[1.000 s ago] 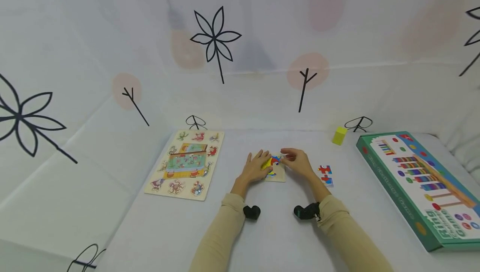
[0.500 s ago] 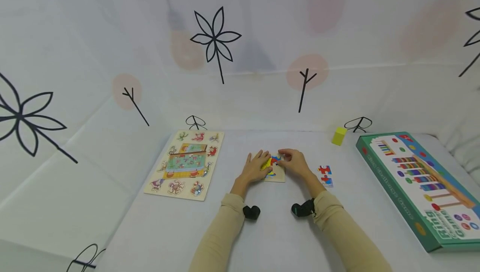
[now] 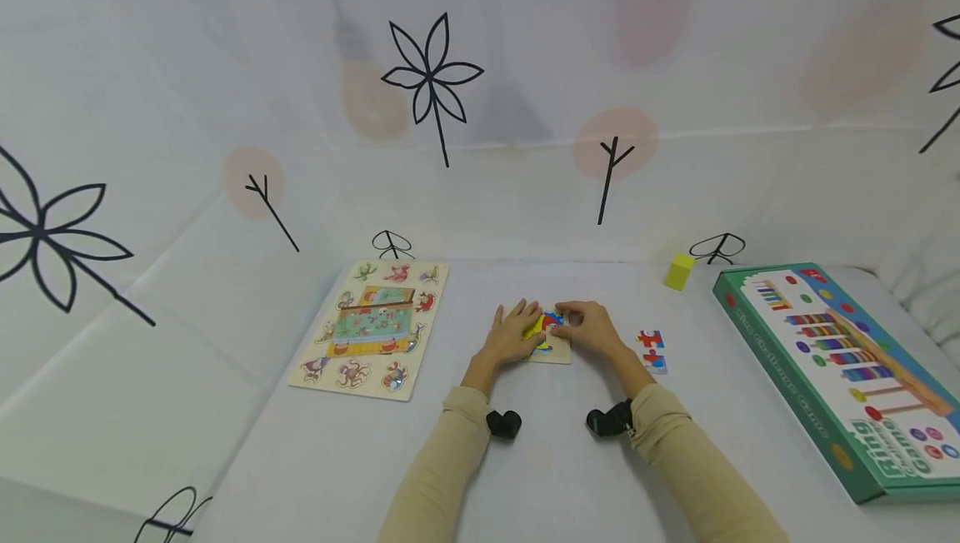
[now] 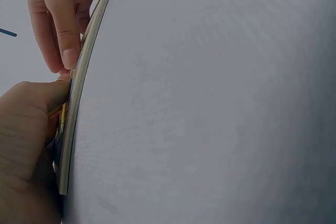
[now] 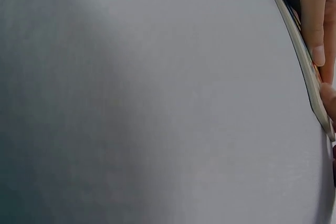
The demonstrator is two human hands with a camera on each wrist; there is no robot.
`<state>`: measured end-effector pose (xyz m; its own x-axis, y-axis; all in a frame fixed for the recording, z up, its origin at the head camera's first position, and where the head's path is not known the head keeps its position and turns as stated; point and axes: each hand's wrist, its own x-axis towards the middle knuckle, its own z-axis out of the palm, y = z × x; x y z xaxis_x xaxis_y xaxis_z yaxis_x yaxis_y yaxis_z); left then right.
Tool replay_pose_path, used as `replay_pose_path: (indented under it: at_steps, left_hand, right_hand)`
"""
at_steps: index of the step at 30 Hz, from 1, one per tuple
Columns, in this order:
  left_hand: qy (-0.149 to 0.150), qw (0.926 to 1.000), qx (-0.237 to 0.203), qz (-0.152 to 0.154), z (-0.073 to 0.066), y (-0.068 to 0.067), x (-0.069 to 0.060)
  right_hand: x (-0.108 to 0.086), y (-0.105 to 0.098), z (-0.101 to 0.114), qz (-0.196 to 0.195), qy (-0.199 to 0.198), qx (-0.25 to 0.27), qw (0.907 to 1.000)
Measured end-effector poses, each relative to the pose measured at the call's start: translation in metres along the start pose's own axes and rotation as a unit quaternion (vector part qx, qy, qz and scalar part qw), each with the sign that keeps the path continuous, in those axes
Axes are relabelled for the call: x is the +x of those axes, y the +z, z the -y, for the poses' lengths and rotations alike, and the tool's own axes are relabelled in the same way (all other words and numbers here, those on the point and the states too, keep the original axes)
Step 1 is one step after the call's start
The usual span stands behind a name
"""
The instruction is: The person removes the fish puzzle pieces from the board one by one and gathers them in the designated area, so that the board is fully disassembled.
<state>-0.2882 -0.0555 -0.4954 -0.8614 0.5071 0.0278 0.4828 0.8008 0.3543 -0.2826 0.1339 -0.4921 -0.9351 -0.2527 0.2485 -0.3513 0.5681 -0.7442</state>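
Note:
A small wooden puzzle board [image 3: 557, 355] with red, blue and yellow parts lies on the white table between both hands. My left hand [image 3: 510, 336] rests flat over its left part, fingers spread. My right hand [image 3: 592, 328] is at the board's right side, thumb and fingertips bent down onto it; whether a piece is between them is hidden. In the left wrist view the board's edge [image 4: 79, 98] runs beside the left thumb. In the right wrist view the board's edge [image 5: 304, 59] shows by the fingertips. Two red and blue puzzle pieces [image 3: 651, 351] lie right of the right hand.
A larger picture board [image 3: 307, 360] with sea animals lies at the left. At the back right stands a yellow-green block [image 3: 678, 272]. A green game box [image 3: 817, 410] lies along the right side. White patterned cloth [image 3: 510, 193] hangs behind the table.
My right hand has shifted slightly left over the board, and its fingers have come down lower. The left hand has stayed in place.

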Motion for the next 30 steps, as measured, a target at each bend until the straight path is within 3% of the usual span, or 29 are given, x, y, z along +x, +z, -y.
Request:
replay_pose_path:
  at_steps: [10,30]
  left_hand:
    - [0.000,1.0000,0.007,0.002,0.0002,-0.0001,0.0005]
    - [-0.002,0.9999,0.010,0.005,-0.0004,-0.0007,-0.0005]
  right_hand:
    - [0.0013,0.0026,-0.0005,-0.007,-0.037,-0.052,0.9979]
    - [-0.0029,0.0077,0.0013,-0.015,-0.040,-0.073,0.9964]
